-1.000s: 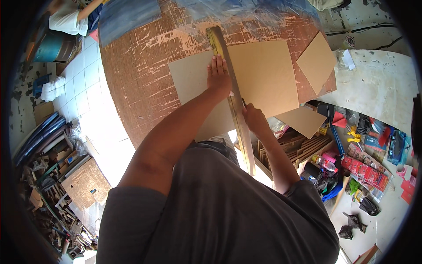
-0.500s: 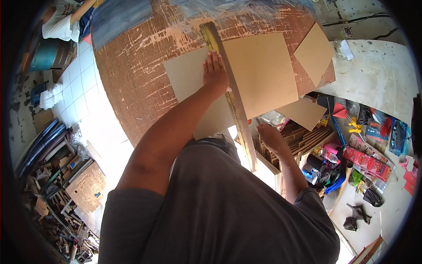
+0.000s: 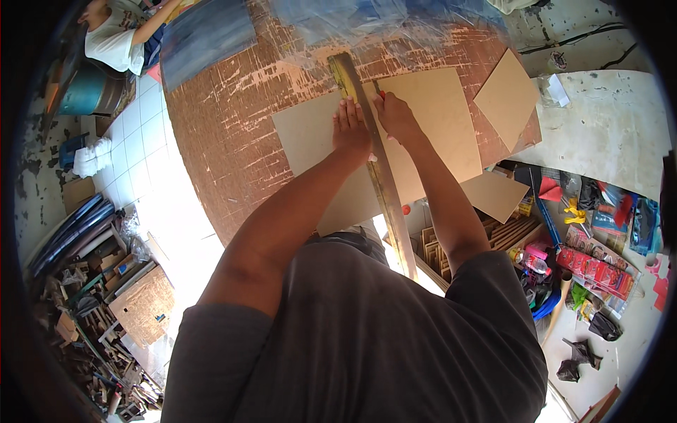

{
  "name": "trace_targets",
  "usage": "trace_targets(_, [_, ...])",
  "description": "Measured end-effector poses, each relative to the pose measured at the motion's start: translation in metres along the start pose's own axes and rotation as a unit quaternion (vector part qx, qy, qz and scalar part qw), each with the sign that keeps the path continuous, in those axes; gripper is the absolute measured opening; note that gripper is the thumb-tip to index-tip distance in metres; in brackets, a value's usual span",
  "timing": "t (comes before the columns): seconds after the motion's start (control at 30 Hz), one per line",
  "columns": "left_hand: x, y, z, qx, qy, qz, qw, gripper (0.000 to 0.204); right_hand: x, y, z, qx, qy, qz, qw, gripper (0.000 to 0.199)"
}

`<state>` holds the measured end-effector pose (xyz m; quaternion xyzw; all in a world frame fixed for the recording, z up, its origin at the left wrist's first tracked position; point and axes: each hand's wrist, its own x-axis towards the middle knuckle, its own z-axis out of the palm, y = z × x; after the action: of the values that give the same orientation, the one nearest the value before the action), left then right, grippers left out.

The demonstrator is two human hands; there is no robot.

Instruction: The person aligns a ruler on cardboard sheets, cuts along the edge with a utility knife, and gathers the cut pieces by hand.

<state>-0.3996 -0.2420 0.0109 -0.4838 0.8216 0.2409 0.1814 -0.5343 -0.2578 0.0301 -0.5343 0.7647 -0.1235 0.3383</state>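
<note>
My left hand [image 3: 350, 132] lies flat with its fingers stretched out, pressing on a long wooden straightedge [image 3: 384, 185] and the board beside it. The straightedge, worn and yellowish, crosses a tan sheet of board [image 3: 441, 127] and runs over the table edge toward my body. Just right of it, my right hand [image 3: 397, 118] is closed around a small red-handled utility knife [image 3: 381, 93]. Its dark, thin tip points away from me, against the straightedge's right side near the sheet's far edge. Most of the knife is hidden in my fingers.
The table [image 3: 218, 141] has a scratched brown top, with plastic sheeting [image 3: 211, 42] along its far side. A smaller board [image 3: 506, 99] lies at right. Below stand stacked panels [image 3: 441, 247] and assorted goods. Wood scraps [image 3: 92, 331] fill the lower left. Another person [image 3: 120, 35] is at far left.
My right hand has moved up and forward from beside the table's near edge to the far part of the straightedge. My left hand stays pressed on the straightedge.
</note>
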Motion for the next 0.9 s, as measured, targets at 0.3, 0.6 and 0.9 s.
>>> trace_targets(0.3, [-0.002, -0.003, -0.002, 0.006, 0.020, 0.006, 1.000, 0.135, 0.019, -0.015, 0.014, -0.097, -0.017, -0.035, 0.995, 0.049])
trace_targets(0.6, [-0.003, 0.003, -0.003, 0.000, 0.002, 0.000, 1.000, 0.130, 0.008, 0.003, 0.013, -0.113, -0.025, -0.054, 0.992, 0.047])
trace_targets(0.9, [0.007, -0.001, 0.010, -0.029, 0.044, -0.019, 0.998, 0.102, -0.119, 0.057, 0.028, -0.120, -0.045, 0.007, 0.992, 0.037])
